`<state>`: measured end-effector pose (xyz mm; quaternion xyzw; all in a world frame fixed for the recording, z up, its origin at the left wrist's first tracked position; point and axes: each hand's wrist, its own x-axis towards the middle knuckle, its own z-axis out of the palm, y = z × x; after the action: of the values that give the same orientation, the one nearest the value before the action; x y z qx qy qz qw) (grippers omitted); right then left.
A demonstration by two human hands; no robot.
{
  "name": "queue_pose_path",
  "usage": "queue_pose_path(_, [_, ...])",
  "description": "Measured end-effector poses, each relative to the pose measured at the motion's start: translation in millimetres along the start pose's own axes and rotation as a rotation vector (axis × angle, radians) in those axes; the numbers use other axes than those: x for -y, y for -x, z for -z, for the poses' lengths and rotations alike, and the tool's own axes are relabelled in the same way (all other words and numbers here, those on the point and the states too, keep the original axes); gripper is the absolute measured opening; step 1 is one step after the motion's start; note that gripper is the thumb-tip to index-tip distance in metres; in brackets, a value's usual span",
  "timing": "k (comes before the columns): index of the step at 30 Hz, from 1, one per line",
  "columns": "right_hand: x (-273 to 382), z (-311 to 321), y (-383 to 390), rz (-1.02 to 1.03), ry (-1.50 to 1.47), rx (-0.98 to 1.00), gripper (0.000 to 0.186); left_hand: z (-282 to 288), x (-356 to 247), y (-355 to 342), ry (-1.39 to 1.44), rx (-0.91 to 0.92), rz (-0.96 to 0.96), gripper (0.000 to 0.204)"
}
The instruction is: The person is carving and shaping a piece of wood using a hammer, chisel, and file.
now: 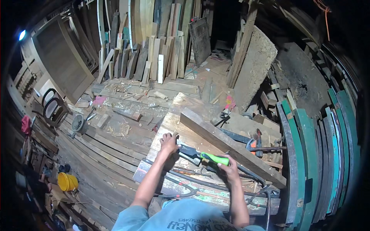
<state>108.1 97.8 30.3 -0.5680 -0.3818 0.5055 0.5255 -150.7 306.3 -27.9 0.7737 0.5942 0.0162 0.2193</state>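
Green-handled saw (204, 157), blade half hidden.

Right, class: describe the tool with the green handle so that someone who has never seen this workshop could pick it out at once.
Start at the worn wooden workbench in the middle, crossed by a long thick beam. Just in front of that beam lies the handsaw, its handle under the right hand, the left hand at the blade's far end. Its bright green grip sets it apart from the dark metal tools around it.
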Motion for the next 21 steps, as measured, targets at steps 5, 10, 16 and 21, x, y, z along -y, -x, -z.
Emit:
queue_pose_path(5, [-43.2, -47.8, -17.2, 0.456, -0.454, -0.344, 0.016, 5.8, 2.8, -6.9, -0.02, 0.042, -0.057, 0.077])
queue_pose_path(10, [-51.4, -65.5, -27.8, 0.537, -0.785, -0.346, 0.011, 15.6, 0.6, -7.2, -0.041, 0.105, -0.087, 0.084])
queue_pose_path(16, [-55.3, -67.5, -21.2, 0.537, -0.559, -0.445, 0.014, 14.0, -1.6, -10.3, -0.037, 0.179, -0.097, 0.092])
queue_pose_path(21, [-60.0, -64.2, -19.5, 0.586, -0.489, -0.399, 0.012, 11.5, -7.5, -17.4, -0.145, 0.176, -0.084, 0.091])
